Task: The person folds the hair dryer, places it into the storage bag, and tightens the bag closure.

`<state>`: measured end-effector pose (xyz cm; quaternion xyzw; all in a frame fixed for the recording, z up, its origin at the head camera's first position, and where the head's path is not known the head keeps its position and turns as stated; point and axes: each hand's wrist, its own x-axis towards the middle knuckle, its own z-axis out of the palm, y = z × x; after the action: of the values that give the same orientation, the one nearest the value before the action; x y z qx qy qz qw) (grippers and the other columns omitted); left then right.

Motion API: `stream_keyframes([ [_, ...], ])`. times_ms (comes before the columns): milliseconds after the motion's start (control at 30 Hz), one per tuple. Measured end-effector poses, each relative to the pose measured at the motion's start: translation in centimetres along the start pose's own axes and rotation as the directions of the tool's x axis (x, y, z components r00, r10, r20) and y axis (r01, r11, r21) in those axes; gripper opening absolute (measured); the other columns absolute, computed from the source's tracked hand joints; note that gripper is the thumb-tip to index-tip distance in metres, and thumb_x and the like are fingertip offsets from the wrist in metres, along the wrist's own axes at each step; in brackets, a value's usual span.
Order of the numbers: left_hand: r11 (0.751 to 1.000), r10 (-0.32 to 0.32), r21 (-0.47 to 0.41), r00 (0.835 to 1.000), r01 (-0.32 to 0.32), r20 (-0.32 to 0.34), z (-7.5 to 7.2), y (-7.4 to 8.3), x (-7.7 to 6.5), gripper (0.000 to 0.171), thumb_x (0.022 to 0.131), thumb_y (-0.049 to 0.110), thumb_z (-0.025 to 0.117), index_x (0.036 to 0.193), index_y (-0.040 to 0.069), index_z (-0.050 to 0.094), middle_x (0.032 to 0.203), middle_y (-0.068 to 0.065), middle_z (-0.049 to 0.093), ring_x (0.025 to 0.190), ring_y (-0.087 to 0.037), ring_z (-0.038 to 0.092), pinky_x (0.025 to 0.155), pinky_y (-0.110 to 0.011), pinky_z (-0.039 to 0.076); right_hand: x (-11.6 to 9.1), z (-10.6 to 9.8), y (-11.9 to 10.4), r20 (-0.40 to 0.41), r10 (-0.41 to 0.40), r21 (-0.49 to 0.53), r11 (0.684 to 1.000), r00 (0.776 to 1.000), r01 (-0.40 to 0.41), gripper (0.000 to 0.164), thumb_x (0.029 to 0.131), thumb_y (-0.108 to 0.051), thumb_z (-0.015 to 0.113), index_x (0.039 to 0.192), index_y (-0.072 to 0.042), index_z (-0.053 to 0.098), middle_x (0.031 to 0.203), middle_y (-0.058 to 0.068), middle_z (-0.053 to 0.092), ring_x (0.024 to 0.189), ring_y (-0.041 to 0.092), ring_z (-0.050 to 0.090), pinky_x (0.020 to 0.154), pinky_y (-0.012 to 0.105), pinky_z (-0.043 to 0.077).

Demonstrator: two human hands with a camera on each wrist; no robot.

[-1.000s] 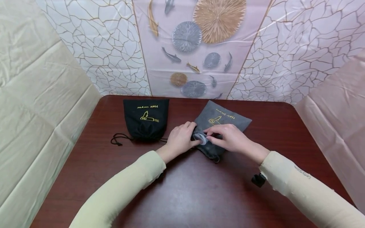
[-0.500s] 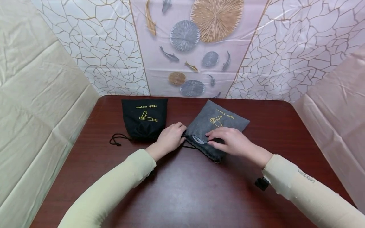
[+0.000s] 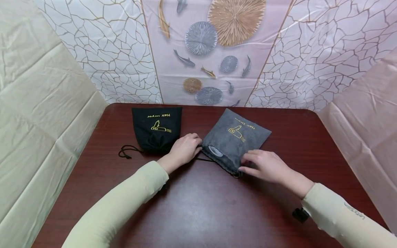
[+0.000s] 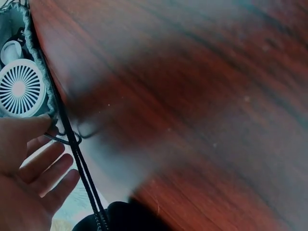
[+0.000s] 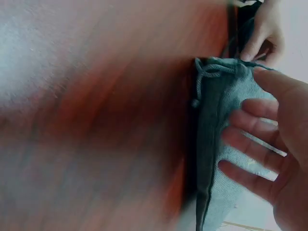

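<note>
A grey drawstring bag (image 3: pixel 221 132) printed "Hair Dryer" lies tilted on the table, its mouth toward me. A round white grille with radial slots (image 4: pixel 21 87) shows inside the mouth, beside a smaller white round part (image 4: pixel 10 52). My left hand (image 3: pixel 185 150) pinches the left corner of the mouth between thumb and index finger; its other fingers spread beside the black cord (image 4: pixel 72 132). At the mouth's right corner is my right hand (image 3: pixel 266 166), fingers loosely bent and apart. A short knotted cord end (image 5: pixel 196 91) hangs at that corner.
Left of the grey bag lies a black drawstring bag (image 3: pixel 142 129) with the same print, its looped cord (image 3: pixel 125 151) trailing left. Both sit near the back of the dark red table (image 3: pixel 204 206). Patterned cloth (image 3: pixel 118 69) hangs behind, with plain cloth at both sides.
My left hand has moved left from the grille to the mouth's left corner. The right hand has slid right and toward me to the other corner. The mouth has spread flatter.
</note>
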<state>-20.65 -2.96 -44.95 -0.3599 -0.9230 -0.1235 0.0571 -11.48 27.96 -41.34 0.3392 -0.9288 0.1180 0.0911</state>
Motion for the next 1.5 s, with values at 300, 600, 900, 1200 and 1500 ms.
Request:
stream_keyframes([
  [300,0.997,0.078,-0.002,0.997,-0.078,0.008,0.0,0.0,-0.4,0.008,0.100,0.016,0.075,0.106,0.010,0.077,0.113,-0.006,0.072,0.107,-0.027,0.068,0.093,-0.040,0.058,-1.1,1.9,0.1,-0.001,-0.063,-0.136,0.989,0.998,0.062,0.035,0.085,-0.043,0.088,0.084,-0.017,0.065,0.076,-0.009,0.050,0.064,0.013,0.057,0.055,0.033,0.049],
  [600,0.991,0.125,0.040,0.992,-0.125,0.007,-0.6,-0.1,-1.7,0.006,0.100,0.018,0.075,0.102,0.013,0.077,0.112,-0.003,0.073,0.105,-0.024,0.068,0.093,-0.039,0.058,-1.9,3.0,0.6,-0.032,-0.173,-0.194,0.967,0.984,0.163,0.036,0.079,-0.030,0.093,0.084,-0.014,0.062,0.076,-0.003,0.053,0.071,0.020,0.059,0.064,0.038,0.054],
  [900,0.989,0.146,-0.006,0.989,-0.146,-0.018,-1.0,0.2,-2.5,0.008,0.099,0.015,0.071,0.100,0.010,0.077,0.112,-0.006,0.074,0.106,-0.026,0.068,0.095,-0.039,0.058,-2.4,3.0,1.5,-0.042,-0.281,-0.159,0.949,0.959,0.272,0.027,0.076,-0.011,0.091,0.083,-0.014,0.064,0.078,-0.003,0.055,0.075,0.019,0.058,0.068,0.036,0.054],
  [1200,0.987,0.163,0.003,0.986,-0.163,-0.045,-1.5,-0.1,-2.8,0.007,0.101,0.018,0.072,0.098,0.014,0.077,0.109,-0.002,0.074,0.103,-0.023,0.068,0.092,-0.037,0.058,-3.4,3.3,1.5,-0.095,-0.288,-0.120,0.954,0.953,0.276,0.022,0.080,-0.017,0.090,0.086,-0.015,0.069,0.080,-0.003,0.056,0.078,0.019,0.060,0.081,0.041,0.058],
  [1500,0.984,0.176,-0.025,0.984,-0.177,-0.018,-1.7,0.0,-2.7,0.010,0.102,0.019,0.069,0.098,0.013,0.077,0.111,-0.003,0.074,0.104,-0.024,0.068,0.093,-0.038,0.058,-2.5,3.7,1.2,-0.117,-0.205,-0.153,0.971,0.972,0.186,0.030,0.081,-0.030,0.091,0.097,-0.010,0.074,0.087,-0.001,0.060,0.080,0.022,0.062,0.076,0.041,0.057],
])
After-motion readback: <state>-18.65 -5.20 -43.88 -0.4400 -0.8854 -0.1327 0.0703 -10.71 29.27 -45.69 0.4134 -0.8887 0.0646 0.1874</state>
